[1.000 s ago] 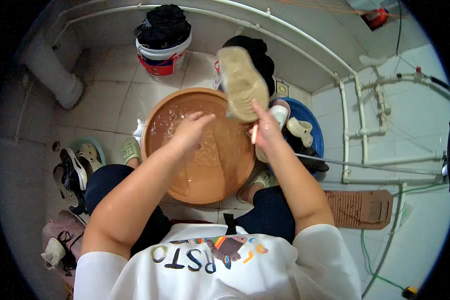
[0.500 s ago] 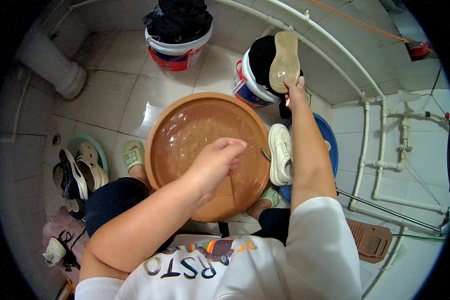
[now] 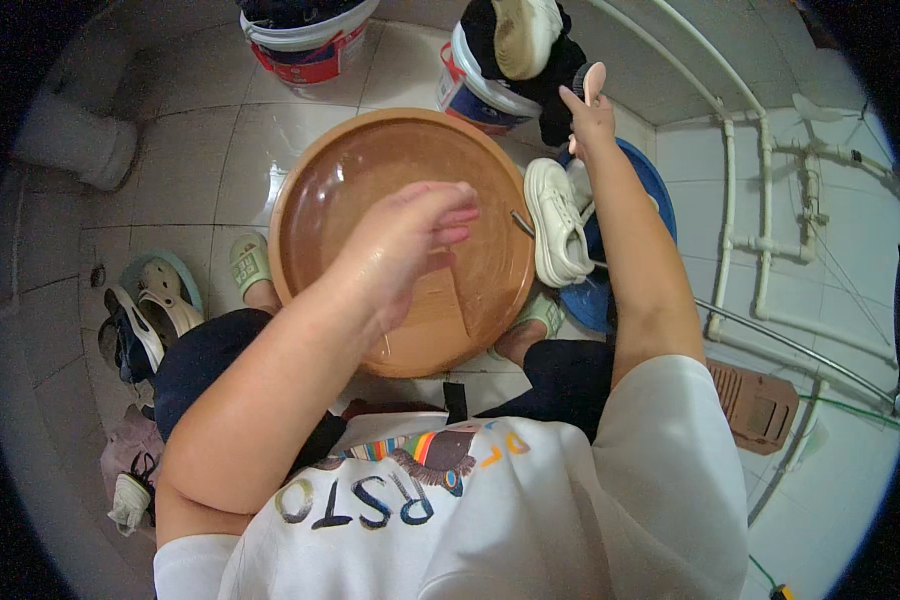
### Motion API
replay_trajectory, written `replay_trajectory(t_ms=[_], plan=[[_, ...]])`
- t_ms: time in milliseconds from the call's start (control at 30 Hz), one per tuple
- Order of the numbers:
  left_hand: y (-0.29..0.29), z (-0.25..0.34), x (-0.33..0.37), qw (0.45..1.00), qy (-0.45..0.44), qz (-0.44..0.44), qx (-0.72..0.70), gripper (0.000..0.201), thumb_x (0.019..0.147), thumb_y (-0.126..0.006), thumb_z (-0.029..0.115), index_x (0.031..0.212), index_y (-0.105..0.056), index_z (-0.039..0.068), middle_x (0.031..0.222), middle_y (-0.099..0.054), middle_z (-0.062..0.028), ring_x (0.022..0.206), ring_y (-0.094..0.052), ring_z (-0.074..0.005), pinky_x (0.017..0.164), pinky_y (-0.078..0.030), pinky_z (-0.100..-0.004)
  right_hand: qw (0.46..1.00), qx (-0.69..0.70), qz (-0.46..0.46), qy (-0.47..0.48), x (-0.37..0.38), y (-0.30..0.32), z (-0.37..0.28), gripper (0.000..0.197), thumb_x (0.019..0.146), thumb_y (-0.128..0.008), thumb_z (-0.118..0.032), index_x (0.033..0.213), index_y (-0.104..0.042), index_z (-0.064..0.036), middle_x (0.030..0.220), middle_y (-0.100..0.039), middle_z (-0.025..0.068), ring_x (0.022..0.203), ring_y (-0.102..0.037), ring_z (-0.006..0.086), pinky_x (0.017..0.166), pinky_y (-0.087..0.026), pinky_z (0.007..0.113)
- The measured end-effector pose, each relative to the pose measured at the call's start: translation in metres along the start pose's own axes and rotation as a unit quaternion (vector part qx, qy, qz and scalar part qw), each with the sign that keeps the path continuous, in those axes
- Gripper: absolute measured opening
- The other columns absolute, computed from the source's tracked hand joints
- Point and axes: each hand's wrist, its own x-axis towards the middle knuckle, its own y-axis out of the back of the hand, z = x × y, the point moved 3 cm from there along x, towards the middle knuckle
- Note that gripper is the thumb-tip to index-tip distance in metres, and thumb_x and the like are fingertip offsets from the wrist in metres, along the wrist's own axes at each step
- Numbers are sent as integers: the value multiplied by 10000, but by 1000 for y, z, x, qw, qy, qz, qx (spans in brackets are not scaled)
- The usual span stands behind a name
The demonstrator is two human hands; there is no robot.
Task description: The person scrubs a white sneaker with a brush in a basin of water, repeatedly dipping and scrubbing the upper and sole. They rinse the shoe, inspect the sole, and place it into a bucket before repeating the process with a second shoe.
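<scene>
My right hand (image 3: 594,122) is stretched out to the far right, closed around a pale pink scrub brush (image 3: 596,80) with dark bristles. Just beyond it, a white shoe with a tan sole (image 3: 526,40) lies on black cloth (image 3: 560,95) heaped in a white bucket (image 3: 480,95). Over the brown basin (image 3: 405,120) hangs my left hand (image 3: 415,235), its fingers loosely bent and a little apart, with nothing seen in them. The basin holds water and has a ribbed washboard area. A white lace-up shoe (image 3: 555,225) rests between the basin and a blue tub (image 3: 660,185).
A second bucket (image 3: 305,50) of dark cloth stands at the far left. Clogs (image 3: 165,300) and a dark shoe (image 3: 130,335) sit at left. White pipes (image 3: 730,200) run along the right wall, near a brown washboard (image 3: 755,405). Green slippers (image 3: 250,262) are on my feet.
The shoe held sole-up in my right hand now lies on the black cloth, and that hand holds the scrub brush. My left hand's fingers have loosened. The view has shifted.
</scene>
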Motion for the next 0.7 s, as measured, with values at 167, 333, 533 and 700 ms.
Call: replay_trajectory(t_ms=[167, 333, 533, 700], plan=[[4, -2, -7, 1000, -6, -17, -18, 322, 812, -526, 337, 1024, -533, 95, 1045, -560, -59, 955, -499, -158, 850, -353, -323, 993, -109, -31, 17, -46, 58, 20, 391, 742, -609, -280, 1030, -551, -22, 843, -616, 153, 722, -596, 295, 633, -450, 371], [6, -5, -4, 1000, -6, -17, -8, 296, 835, -488, 336, 1010, -522, 99, 1040, -572, -60, 938, -524, -167, 829, -375, -329, 897, -421, -123, 49, -117, 85, 75, 370, 753, -573, -374, 924, -577, -46, 824, -615, 172, 747, -591, 345, 651, -460, 415], [13, 12, 0, 995, -78, 17, -62, 237, 854, -468, 282, 981, -516, 89, 971, -604, -48, 861, -554, -149, 791, -403, -301, 809, -532, -211, 130, -187, 54, 97, 268, 760, -583, -303, 873, -534, -65, 820, -604, 157, 768, -592, 333, 658, -458, 428], [22, 23, 0, 987, -124, 44, -94, 218, 863, -454, 257, 969, -515, 77, 963, -611, -58, 845, -558, -138, 789, -411, -288, 875, -425, -125, 195, -206, 26, 54, 176, 755, -559, -225, 852, -519, -84, 813, -599, 160, 763, -573, 358, 662, -447, 442]])
